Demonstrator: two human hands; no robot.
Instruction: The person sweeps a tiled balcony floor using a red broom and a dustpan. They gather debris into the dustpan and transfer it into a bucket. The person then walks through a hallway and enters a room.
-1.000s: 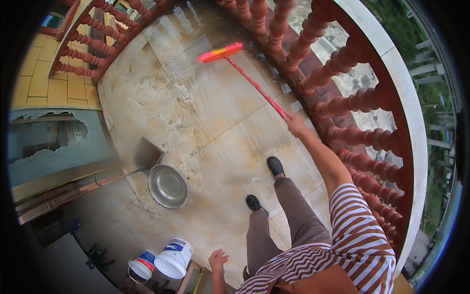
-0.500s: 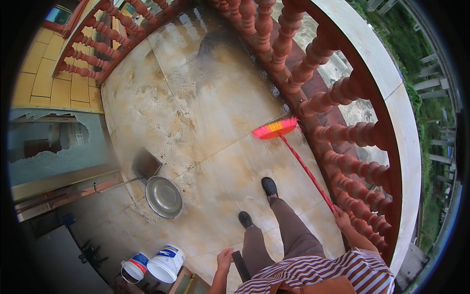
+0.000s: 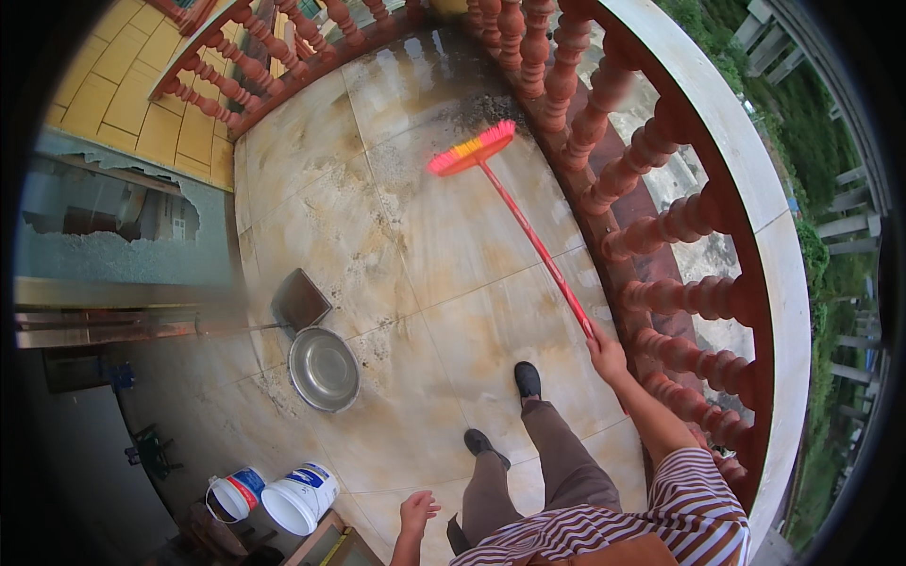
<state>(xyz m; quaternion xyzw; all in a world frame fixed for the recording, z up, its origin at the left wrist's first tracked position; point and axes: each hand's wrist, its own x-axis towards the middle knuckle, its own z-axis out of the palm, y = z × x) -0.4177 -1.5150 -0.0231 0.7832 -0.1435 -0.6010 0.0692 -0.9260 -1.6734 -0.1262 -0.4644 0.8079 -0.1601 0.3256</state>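
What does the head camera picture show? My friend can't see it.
The person's right hand grips a red-handled, pink-bristled broom over a stained tiled floor, beside a red railing. The left hand looks empty. At the left are a dark dustpan, a silver basin and two white buckets.

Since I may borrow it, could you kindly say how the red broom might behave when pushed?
The straight handle is probably stiff; the fanned bristles likely flex; the wide head, far from the right hand, may feel heavy.
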